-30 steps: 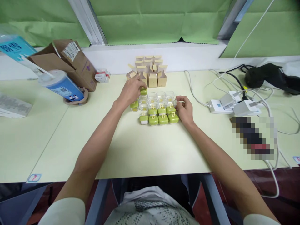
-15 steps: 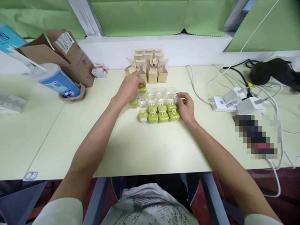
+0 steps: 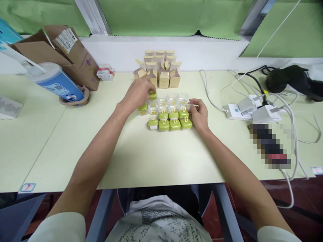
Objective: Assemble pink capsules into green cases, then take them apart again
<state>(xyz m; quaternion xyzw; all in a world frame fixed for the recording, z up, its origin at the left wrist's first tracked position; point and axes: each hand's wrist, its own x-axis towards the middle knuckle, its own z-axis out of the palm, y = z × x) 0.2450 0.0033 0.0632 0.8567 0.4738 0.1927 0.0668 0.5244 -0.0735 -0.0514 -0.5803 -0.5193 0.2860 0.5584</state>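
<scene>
My left hand [image 3: 140, 93] reaches over the far left of a cluster of small cases, its fingers closed on a green-lidded case [image 3: 152, 96]. Another green-topped case [image 3: 142, 107] lies just under that hand's near side. My right hand [image 3: 200, 116] is at the cluster's right end, thumb and curled fingers around the edge of a clear plastic case [image 3: 183, 103]. Between the hands stand rows of clear cases [image 3: 163, 98], some with a yellow mark inside. In front of them are several green-lidded cases [image 3: 175, 124] with pale yellow loops on top.
Open small cardboard boxes [image 3: 164, 80] stand behind the cases. A brown carton [image 3: 83, 64], a blue tub [image 3: 62, 85] and small white-and-red boxes [image 3: 106, 72] are at left. To the right lie a power strip [image 3: 238, 111] with chargers, cables, a dark object [image 3: 290, 79] and a blurred-out item [image 3: 270, 144].
The view has shifted slightly. Both hands keep nearly the same places and grips among the cases.
</scene>
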